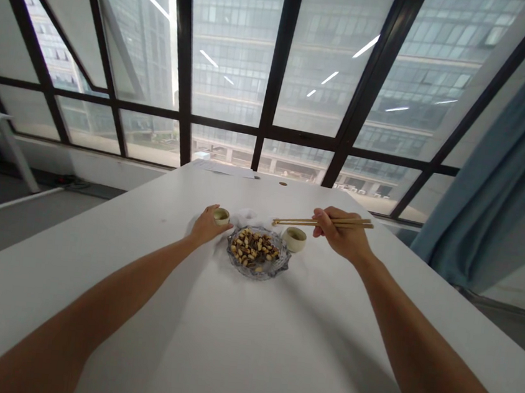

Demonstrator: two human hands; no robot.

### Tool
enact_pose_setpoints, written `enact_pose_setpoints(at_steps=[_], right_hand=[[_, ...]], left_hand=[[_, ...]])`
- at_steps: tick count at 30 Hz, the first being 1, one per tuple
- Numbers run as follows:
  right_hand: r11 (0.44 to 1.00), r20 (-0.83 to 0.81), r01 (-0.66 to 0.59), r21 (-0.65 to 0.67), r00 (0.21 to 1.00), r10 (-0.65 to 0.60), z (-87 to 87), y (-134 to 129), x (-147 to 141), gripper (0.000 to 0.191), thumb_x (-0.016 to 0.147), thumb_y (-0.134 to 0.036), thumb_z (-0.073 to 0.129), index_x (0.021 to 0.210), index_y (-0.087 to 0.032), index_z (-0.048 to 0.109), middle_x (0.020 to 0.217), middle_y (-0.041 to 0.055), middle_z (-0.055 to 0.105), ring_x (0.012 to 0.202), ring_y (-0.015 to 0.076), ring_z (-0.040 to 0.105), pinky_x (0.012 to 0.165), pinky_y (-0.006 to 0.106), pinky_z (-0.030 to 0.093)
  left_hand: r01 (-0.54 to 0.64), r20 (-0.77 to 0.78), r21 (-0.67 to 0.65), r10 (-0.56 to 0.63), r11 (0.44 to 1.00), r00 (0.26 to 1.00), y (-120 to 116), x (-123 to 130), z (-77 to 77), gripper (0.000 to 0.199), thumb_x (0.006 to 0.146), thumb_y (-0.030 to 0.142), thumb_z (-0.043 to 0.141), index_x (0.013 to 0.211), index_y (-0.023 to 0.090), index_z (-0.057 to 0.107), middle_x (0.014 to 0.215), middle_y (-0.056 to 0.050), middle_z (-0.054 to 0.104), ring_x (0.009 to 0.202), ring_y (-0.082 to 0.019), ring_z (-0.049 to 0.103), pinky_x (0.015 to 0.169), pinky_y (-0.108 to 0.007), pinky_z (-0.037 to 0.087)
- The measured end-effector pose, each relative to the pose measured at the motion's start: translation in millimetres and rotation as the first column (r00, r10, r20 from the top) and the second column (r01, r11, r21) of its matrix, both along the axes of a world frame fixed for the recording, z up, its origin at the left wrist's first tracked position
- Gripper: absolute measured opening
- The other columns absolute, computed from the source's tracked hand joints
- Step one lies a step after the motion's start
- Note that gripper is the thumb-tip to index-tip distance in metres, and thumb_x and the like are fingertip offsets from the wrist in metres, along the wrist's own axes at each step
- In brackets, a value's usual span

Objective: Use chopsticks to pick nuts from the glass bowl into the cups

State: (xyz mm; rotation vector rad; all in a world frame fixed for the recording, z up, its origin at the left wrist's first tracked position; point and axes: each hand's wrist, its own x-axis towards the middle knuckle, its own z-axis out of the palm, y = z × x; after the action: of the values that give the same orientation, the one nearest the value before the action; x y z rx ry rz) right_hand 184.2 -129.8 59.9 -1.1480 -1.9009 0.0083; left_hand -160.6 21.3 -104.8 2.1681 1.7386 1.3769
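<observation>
My left hand (207, 224) is curled around a small pale green cup (221, 217) at the left of a clear glass plate (258, 275). On that plate lies a heap of pale nuts and dark seeds (253, 248). A pair of wooden chopsticks (300, 222) is gripped in my right hand (339, 231), held above the table and pointing left. Their tips are close together over the plate's far edge; whether a small piece sits between them I cannot make out. Below the chopsticks, a second small cup (294, 240) stands at the plate's right side.
The white table (227, 349) stretches away to dark-framed windows. A clear, shiny object (246, 216) lies behind the plate. Near the far edge are white paper (225, 169) and a small brown oval thing (283, 184). A blue curtain (496, 158) hangs on the right.
</observation>
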Motion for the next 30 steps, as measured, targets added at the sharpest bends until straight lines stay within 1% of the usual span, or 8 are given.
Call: enact_pose_setpoints(at_steps=[4,7,10,13,18,22,25,30], right_hand=[[1.0,-0.006,0.02,0.005,1.0,-0.02,4.7,-3,2,0.066,0.093,-0.075,0.045,0.057,-0.022,0.062,0.055,0.0068,0.068,0.049,0.0176,0.062,0.05,0.028,0.046],[1.0,-0.024,0.019,-0.011,1.0,-0.019,6.3,-2,5,0.067,0.092,-0.077,0.044,0.058,-0.022,0.062,0.056,0.007,0.069,0.05,0.0178,0.062,0.05,0.028,0.046],[0.999,-0.04,0.038,-0.021,0.998,-0.039,5.4,0,9,0.068,0.092,-0.077,0.044,0.057,-0.021,0.061,0.055,0.007,0.068,0.05,0.0176,0.062,0.05,0.029,0.046],[0.998,-0.05,0.053,-0.034,0.997,-0.055,3.2,3,14,0.066,0.094,-0.074,0.045,0.058,-0.021,0.062,0.056,0.0069,0.069,0.05,0.0175,0.063,0.05,0.028,0.046],[0.998,-0.061,0.066,-0.019,0.996,-0.067,2.9,6,22,0.065,0.094,-0.072,0.047,0.059,-0.021,0.063,0.055,0.0066,0.068,0.05,0.0173,0.063,0.049,0.028,0.046],[0.997,-0.073,0.077,0.005,0.994,-0.076,4.4,5,24,0.064,0.094,-0.073,0.046,0.059,-0.021,0.063,0.055,0.0067,0.068,0.05,0.0176,0.063,0.049,0.028,0.046],[0.996,-0.078,0.085,0.015,0.993,-0.084,3.8,5,23,0.065,0.093,-0.075,0.046,0.058,-0.022,0.062,0.054,0.0066,0.068,0.049,0.0179,0.062,0.05,0.029,0.046],[0.997,-0.057,0.077,0.012,0.995,-0.076,1.3,6,21,0.065,0.093,-0.075,0.045,0.058,-0.023,0.06,0.053,0.005,0.067,0.047,0.0167,0.06,0.052,0.029,0.047]], left_hand=[[-0.011,-0.045,0.093,0.015,0.996,0.999,-6,14,26.5,0.063,0.082,0.054,0.071,0.132,0.019,0.053,0.138,-0.017,0.06,0.129,-0.034,0.056,0.109,-0.051,0.044],[0.124,-0.189,0.088,-0.106,0.988,0.976,-10,45,52.0,0.057,0.086,0.055,0.067,0.13,0.02,0.056,0.133,-0.015,0.064,0.128,-0.034,0.056,0.113,-0.052,0.038],[0.23,-0.342,-0.035,-0.228,0.973,0.912,-8,86,69.1,0.06,0.085,0.056,0.066,0.134,0.022,0.053,0.133,-0.014,0.065,0.13,-0.033,0.055,0.118,-0.055,0.028],[0.233,-0.405,-0.238,-0.314,0.943,0.859,-1,120,76.3,0.075,0.081,0.06,0.068,0.14,0.02,0.046,0.135,-0.016,0.064,0.131,-0.035,0.055,0.118,-0.058,0.024],[0.285,-0.395,-0.37,-0.427,0.884,0.813,12,141,79.5,0.074,0.08,0.054,0.071,0.141,0.024,0.043,0.131,-0.013,0.069,0.131,-0.035,0.056,0.115,-0.06,0.025],[0.396,-0.415,-0.203,-0.445,0.895,0.794,15,140,81.1,0.077,0.072,0.038,0.08,0.14,0.022,0.047,0.127,-0.013,0.069,0.122,-0.034,0.06,0.11,-0.052,0.037],[0.487,-0.452,-0.055,-0.456,0.872,0.766,11,135,81.9,0.075,0.07,0.027,0.079,0.14,0.021,0.05,0.13,-0.013,0.065,0.122,-0.033,0.058,0.11,-0.047,0.039],[0.53,-0.423,0.005,-0.479,0.848,0.769,9,127,81.8,0.074,0.072,0.028,0.078,0.141,0.024,0.051,0.127,-0.012,0.064,0.122,-0.033,0.056,0.11,-0.049,0.039]])
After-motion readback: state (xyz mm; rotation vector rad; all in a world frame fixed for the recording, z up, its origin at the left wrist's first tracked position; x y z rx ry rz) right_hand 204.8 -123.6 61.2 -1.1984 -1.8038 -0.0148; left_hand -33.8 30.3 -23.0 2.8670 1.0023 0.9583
